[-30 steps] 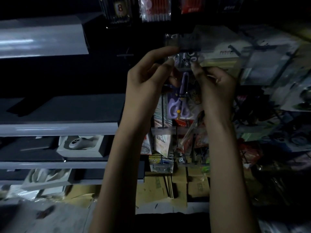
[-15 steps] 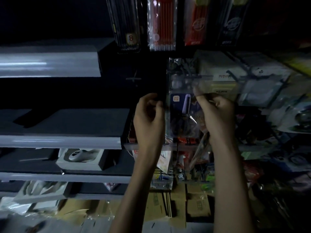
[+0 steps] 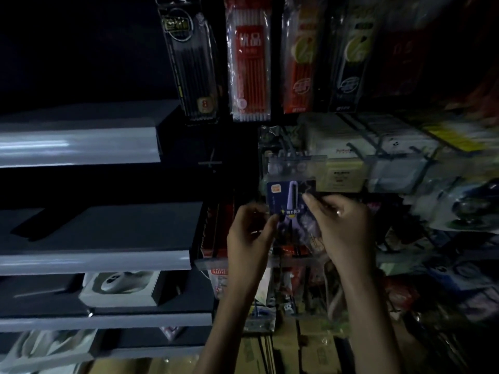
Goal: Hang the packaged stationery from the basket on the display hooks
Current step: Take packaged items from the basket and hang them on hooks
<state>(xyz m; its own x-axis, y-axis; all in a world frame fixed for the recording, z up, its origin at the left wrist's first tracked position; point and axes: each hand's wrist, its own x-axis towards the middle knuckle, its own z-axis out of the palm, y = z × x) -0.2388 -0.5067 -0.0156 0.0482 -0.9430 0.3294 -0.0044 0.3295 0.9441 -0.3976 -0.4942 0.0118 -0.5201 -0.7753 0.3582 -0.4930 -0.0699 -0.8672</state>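
Head view, dim light. Left hand (image 3: pixel 251 233) pinches the left edge of the blue-card package (image 3: pixel 283 197) between thumb and fingertips. Right hand (image 3: pixel 343 225) pinches its right side near the top, fingers curled. The package shows a purple tool under clear plastic and is held upright in front of the display rack, just below a clear rail (image 3: pixel 294 164). Can't tell if it sits on a hook. Black pencil pack (image 3: pixel 191 63) and red pencil pack (image 3: pixel 249 68) hang above. Grey shelves (image 3: pixel 81 147) are at left, a boxed mouse (image 3: pixel 118 287) lower down.
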